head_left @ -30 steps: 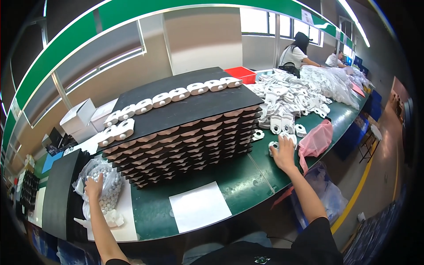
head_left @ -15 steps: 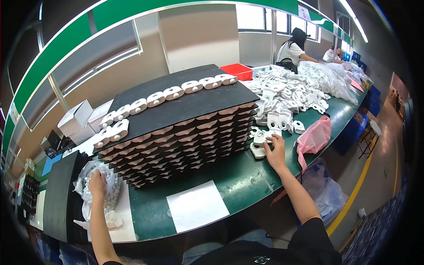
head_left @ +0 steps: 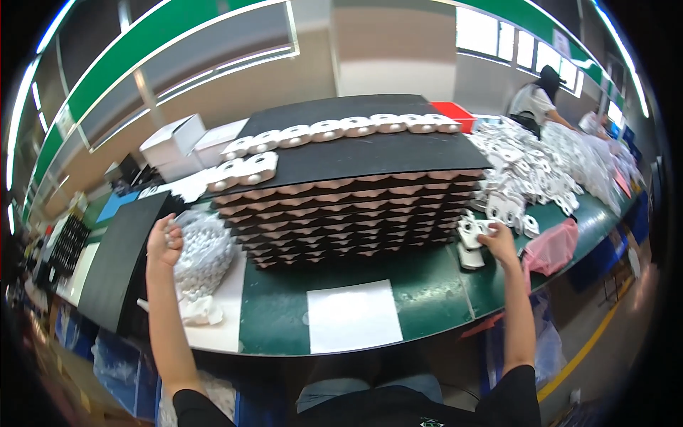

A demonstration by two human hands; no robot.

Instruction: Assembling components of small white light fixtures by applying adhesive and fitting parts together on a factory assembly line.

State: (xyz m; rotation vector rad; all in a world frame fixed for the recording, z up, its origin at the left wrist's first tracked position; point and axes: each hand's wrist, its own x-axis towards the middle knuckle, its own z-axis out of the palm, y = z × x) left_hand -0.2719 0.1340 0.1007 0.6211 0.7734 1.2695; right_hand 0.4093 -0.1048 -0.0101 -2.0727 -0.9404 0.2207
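A small white part (head_left: 478,231) is pinched by the right hand (head_left: 500,244); light, stiff, best gripped at edges. The left hand (head_left: 163,243) is clenched on the bag (head_left: 203,256).

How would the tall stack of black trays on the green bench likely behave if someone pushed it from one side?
The stack of black trays is many layers high, so it probably resists sliding and feels heavy. Its layers look loosely nested, so upper trays might shift. The white parts lying loose on top could slip off.
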